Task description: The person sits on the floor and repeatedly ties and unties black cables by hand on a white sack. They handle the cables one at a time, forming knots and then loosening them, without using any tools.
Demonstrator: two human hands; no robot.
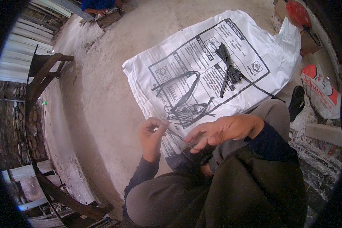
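Note:
Dark thin strips lie on a white printed woven sack (140, 79) spread on the floor before me. A bundle of short black strips (233, 74) rests toward its far right part. Nearer to me is a loose tangle of thin black strips (186, 114). At the sack's near edge, my left hand (152, 135) is closed in a pinch, thumb to fingertips, on the end of a black strip (174, 135). That strip slants down toward my right hand (224, 131), whose fingers are curved and apart, slightly blurred. My right hand hovers palm down over my lap.
A dark curved metal frame (38, 167) stands along the left. At the right lie a black sandal (296, 102) and a red and white sack (321, 91). Another person's hand (102, 12) rests by a block at the top left. Bare concrete floor (98, 83) stretches left of the sack.

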